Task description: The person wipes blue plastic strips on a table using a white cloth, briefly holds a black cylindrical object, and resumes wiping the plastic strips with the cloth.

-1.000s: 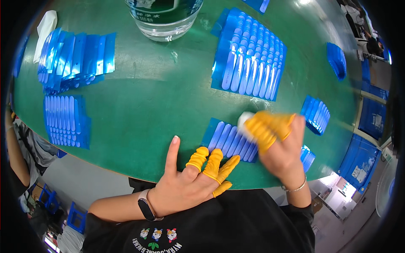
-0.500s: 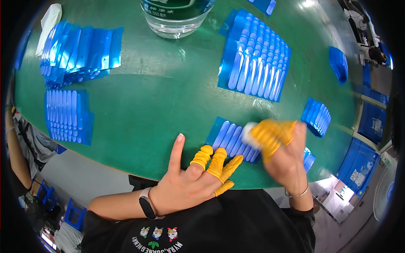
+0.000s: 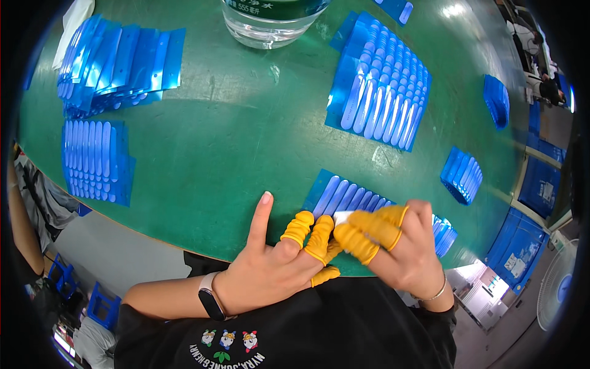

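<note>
Right hand [image 3: 399, 252], yellow finger cots pinched shut on a small white piece [image 3: 342, 216] at 5 o'clock atop the fanned blue film strips [image 3: 344, 197]; left hand [image 3: 276, 270] splayed, holding nothing, fingertips pinning the fan; a slip would likely scatter it.

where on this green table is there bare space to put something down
The widest bare patch of the green table lies mid-table, bordered by the clear bottle, the left blue stacks, and the big fanned sheet. It is crowded near the left hand and right hand.
</note>
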A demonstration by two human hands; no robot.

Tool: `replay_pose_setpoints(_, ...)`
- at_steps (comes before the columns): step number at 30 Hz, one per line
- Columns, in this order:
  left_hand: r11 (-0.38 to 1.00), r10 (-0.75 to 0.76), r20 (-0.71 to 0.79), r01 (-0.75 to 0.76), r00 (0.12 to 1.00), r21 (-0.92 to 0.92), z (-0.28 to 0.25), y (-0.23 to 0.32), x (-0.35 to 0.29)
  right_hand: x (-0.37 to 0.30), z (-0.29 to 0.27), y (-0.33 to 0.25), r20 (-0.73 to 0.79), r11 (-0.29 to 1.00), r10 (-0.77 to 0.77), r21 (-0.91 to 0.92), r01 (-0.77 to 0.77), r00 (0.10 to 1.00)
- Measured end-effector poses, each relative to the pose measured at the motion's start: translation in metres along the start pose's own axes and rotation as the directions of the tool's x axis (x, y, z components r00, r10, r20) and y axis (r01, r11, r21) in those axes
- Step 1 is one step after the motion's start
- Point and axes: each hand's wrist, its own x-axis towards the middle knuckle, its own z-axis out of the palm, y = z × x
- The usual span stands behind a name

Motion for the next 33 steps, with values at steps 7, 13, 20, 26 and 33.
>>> replay_pose_setpoints(7,0.999,0.010,-0.026,-0.011,1.000,-0.031,0.002,0.000,0.001,-0.001,0.002,0.003,-0.018,0.991,-0.046,0.124,0.048,0.999)
replay_pose_setpoints(13,0.999,-0.031,-0.036,0.030,0.999,-0.015,0.003,0.002,-0.002,0.005,0.002,0.014,-0.050,1.000,-0.026,-0.010,0.025,0.998)
replay_pose_setpoints(20,1.000,-0.028,-0.017,0.028,0.999,-0.008,0.004,0.004,-0.002,0.003,0.010,0.021,-0.138,0.999,0.053,0.003,-0.053,0.989)
replay_pose_setpoints(26,1.000,-0.007,-0.018,0.007,1.000,-0.008,0.003,0.002,-0.001,0.015,0.025,0.025,-0.158,0.978,0.118,0.191,-0.087,0.980)
replay_pose_setpoints(33,0.999,0.030,0.036,-0.029,0.999,-0.019,0.004,-0.001,-0.005,0.034,0.038,0.013,-0.322,0.991,-0.081,0.075,0.110,0.943)
